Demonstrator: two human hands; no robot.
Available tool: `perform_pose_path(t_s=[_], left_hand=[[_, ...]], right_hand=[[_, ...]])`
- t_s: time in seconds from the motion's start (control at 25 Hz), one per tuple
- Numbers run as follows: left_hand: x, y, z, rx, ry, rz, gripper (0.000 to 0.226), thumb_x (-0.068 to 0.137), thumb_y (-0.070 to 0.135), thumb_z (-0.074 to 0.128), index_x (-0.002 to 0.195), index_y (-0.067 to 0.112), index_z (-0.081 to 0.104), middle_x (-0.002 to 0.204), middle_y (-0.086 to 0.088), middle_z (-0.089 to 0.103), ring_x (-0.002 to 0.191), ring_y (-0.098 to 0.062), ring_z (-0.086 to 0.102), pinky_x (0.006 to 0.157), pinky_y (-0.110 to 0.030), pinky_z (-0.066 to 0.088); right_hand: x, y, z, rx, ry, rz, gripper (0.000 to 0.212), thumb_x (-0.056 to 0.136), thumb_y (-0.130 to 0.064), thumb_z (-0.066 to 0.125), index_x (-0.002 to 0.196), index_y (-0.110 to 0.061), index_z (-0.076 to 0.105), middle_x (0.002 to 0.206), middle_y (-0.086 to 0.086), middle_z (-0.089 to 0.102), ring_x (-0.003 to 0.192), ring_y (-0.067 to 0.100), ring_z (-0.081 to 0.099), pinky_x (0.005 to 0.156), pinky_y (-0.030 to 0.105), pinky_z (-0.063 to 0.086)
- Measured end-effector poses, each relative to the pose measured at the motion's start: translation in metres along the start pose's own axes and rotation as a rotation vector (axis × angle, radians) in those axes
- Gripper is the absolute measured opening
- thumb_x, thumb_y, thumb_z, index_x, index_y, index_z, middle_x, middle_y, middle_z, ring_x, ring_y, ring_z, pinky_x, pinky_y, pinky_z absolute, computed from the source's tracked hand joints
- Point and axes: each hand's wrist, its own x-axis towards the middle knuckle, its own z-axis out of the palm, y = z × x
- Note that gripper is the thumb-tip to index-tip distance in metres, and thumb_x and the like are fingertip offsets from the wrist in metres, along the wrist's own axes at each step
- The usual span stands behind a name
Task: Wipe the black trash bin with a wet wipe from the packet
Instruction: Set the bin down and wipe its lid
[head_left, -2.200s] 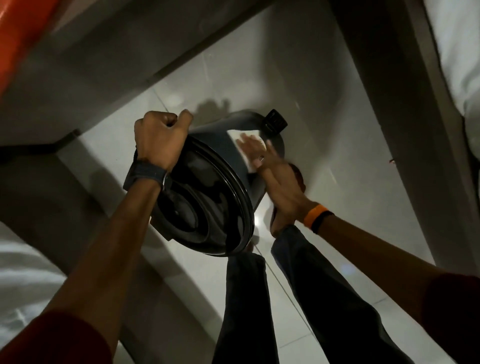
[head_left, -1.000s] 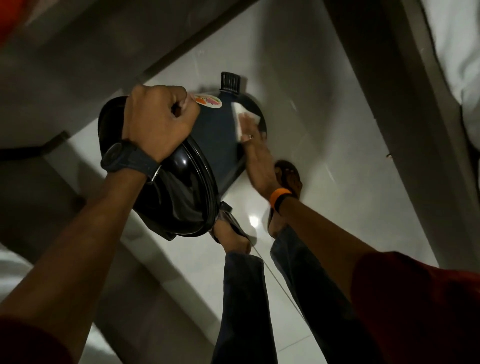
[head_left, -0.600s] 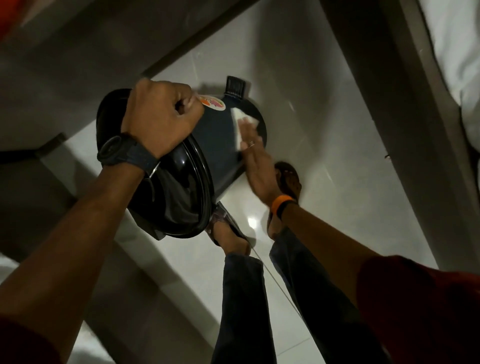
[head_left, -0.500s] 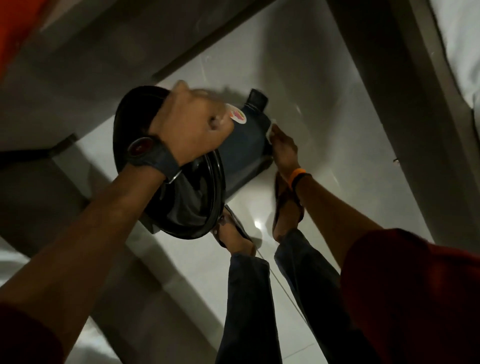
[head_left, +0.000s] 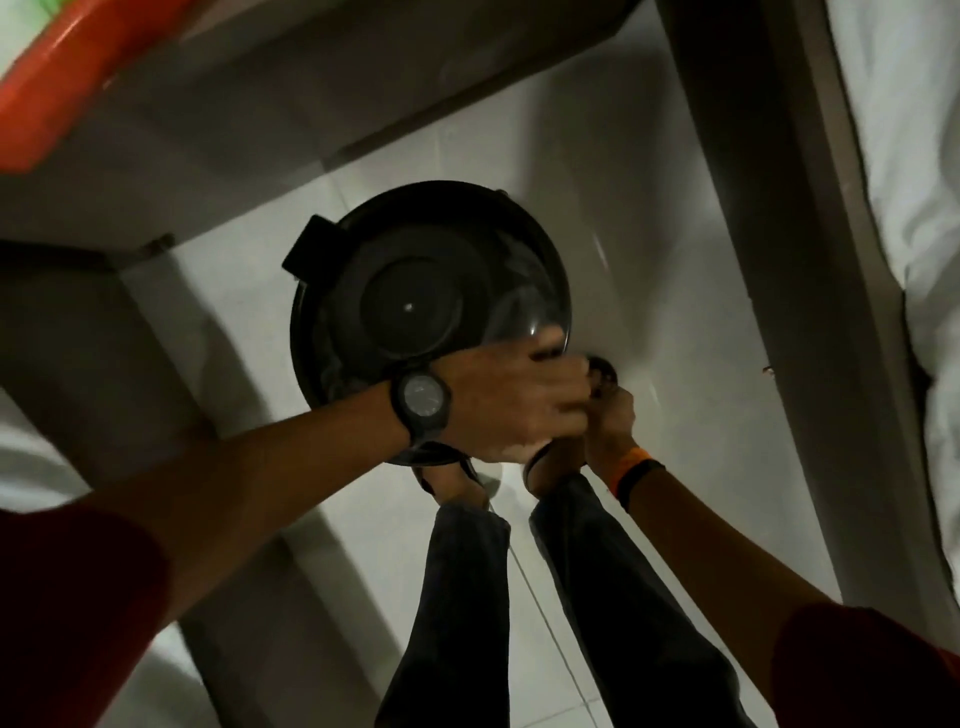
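The black trash bin (head_left: 415, 291) is seen almost straight from above, its round opening facing me and a black pedal tab at its upper left. My left hand (head_left: 519, 400), a dark watch on the wrist, is closed over the bin's near rim. My right hand (head_left: 613, 426), with an orange and black wristband, sits low beside the bin's near right side, largely hidden behind my left hand. The wet wipe is not visible; I cannot tell whether the right hand holds it. The packet is out of view.
My two legs in dark trousers (head_left: 467, 597) and sandalled feet stand on the white tiled floor (head_left: 649, 234) just below the bin. A grey ledge (head_left: 260, 104) runs behind, an orange object (head_left: 78, 67) at top left, a white sheet (head_left: 909, 208) at right.
The bin has turned from tilted on its side to opening-up toward me. My left hand slid along the rim to the near right. My right hand dropped from the bin's wall; the wipe went out of sight.
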Motion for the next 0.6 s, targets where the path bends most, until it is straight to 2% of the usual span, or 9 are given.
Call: perform_pose_path(t_s=[0.08, 0.12, 0.16, 0.2, 0.24, 0.36, 0.48, 0.52, 0.6], left_hand=[[-0.024, 0.008, 0.006, -0.067, -0.010, -0.758, 0.066, 0.081, 0.065, 0.050, 0.132, 0.024, 0.049, 0.147, -0.011, 0.044, 0.141, -0.034, 0.037, 0.111, -0.058, 0.020], [-0.031, 0.012, 0.009, -0.102, -0.047, -1.099, 0.080, 0.080, 0.075, 0.043, 0.143, 0.026, 0.038, 0.157, -0.013, 0.031, 0.148, -0.035, 0.024, 0.114, -0.064, 0.014], [-0.032, 0.015, 0.013, -0.122, -0.084, -1.309, 0.089, 0.080, 0.081, 0.035, 0.150, 0.028, 0.027, 0.162, -0.013, 0.020, 0.151, -0.036, 0.014, 0.114, -0.070, 0.010], [-0.032, 0.016, 0.018, -0.115, -0.095, -1.377, 0.092, 0.081, 0.084, 0.028, 0.153, 0.029, 0.020, 0.164, -0.013, 0.016, 0.152, -0.036, 0.010, 0.112, -0.075, 0.008], [-0.032, 0.012, 0.022, -0.106, -0.100, -1.349, 0.091, 0.081, 0.085, 0.024, 0.154, 0.031, 0.017, 0.164, -0.013, 0.016, 0.152, -0.036, 0.011, 0.111, -0.078, 0.008], [-0.036, -0.015, 0.032, -0.096, -0.095, -1.187, 0.081, 0.085, 0.082, 0.020, 0.151, 0.035, 0.024, 0.160, -0.010, 0.029, 0.149, -0.033, 0.024, 0.107, -0.080, 0.013], [-0.030, -0.034, 0.034, -0.112, -0.079, -1.064, 0.068, 0.090, 0.075, 0.023, 0.146, 0.037, 0.033, 0.156, -0.007, 0.036, 0.148, -0.031, 0.028, 0.107, -0.080, 0.015], [-0.031, -0.039, 0.033, -0.100, -0.044, -1.118, 0.063, 0.092, 0.071, 0.026, 0.144, 0.037, 0.036, 0.156, -0.005, 0.037, 0.148, -0.030, 0.027, 0.109, -0.078, 0.015], [-0.042, -0.039, 0.033, -0.107, 0.058, -1.518, 0.057, 0.094, 0.065, 0.030, 0.143, 0.036, 0.039, 0.157, -0.003, 0.036, 0.149, -0.031, 0.025, 0.111, -0.073, 0.017]], right_hand=[[-0.008, -0.001, 0.006, 0.099, 0.006, 0.025, 0.030, 0.091, 0.008, 0.056, 0.072, -0.015, 0.060, 0.083, 0.009, 0.063, 0.080, 0.023, 0.061, 0.086, 0.039, 0.053], [-0.010, -0.001, 0.006, 0.110, 0.001, 0.028, 0.032, 0.093, 0.006, 0.052, 0.070, -0.016, 0.058, 0.078, 0.006, 0.060, 0.075, 0.021, 0.058, 0.082, 0.036, 0.052], [-0.012, -0.003, 0.004, 0.131, -0.005, 0.024, 0.036, 0.096, 0.005, 0.047, 0.067, -0.016, 0.055, 0.072, 0.004, 0.056, 0.069, 0.019, 0.053, 0.077, 0.032, 0.050], [-0.013, -0.005, 0.001, 0.134, -0.005, 0.006, 0.040, 0.097, 0.005, 0.043, 0.064, -0.016, 0.052, 0.067, 0.002, 0.051, 0.065, 0.018, 0.049, 0.072, 0.030, 0.047], [-0.013, -0.005, -0.001, 0.108, 0.010, -0.017, 0.041, 0.096, 0.005, 0.042, 0.062, -0.017, 0.050, 0.064, 0.001, 0.049, 0.063, 0.018, 0.047, 0.070, 0.029, 0.047], [-0.022, -0.012, 0.004, -0.013, 0.029, -0.086, 0.034, 0.092, 0.006, 0.051, 0.067, -0.016, 0.059, 0.065, -0.002, 0.060, 0.062, 0.015, 0.059, 0.062, 0.020, 0.056], [-0.029, -0.026, 0.004, 0.061, -0.023, -0.157, 0.033, 0.089, 0.012, 0.053, 0.083, -0.016, 0.070, 0.073, -0.007, 0.072, 0.060, 0.004, 0.069, 0.056, 0.016, 0.058], [-0.030, -0.032, 0.002, 0.067, -0.041, -0.187, 0.032, 0.090, 0.013, 0.053, 0.091, -0.013, 0.072, 0.080, -0.004, 0.073, 0.063, 0.004, 0.071, 0.059, 0.016, 0.059], [-0.033, -0.044, 0.003, 0.042, -0.064, -0.233, 0.030, 0.091, 0.013, 0.052, 0.106, -0.005, 0.071, 0.089, 0.000, 0.072, 0.070, 0.007, 0.071, 0.060, 0.016, 0.060]])
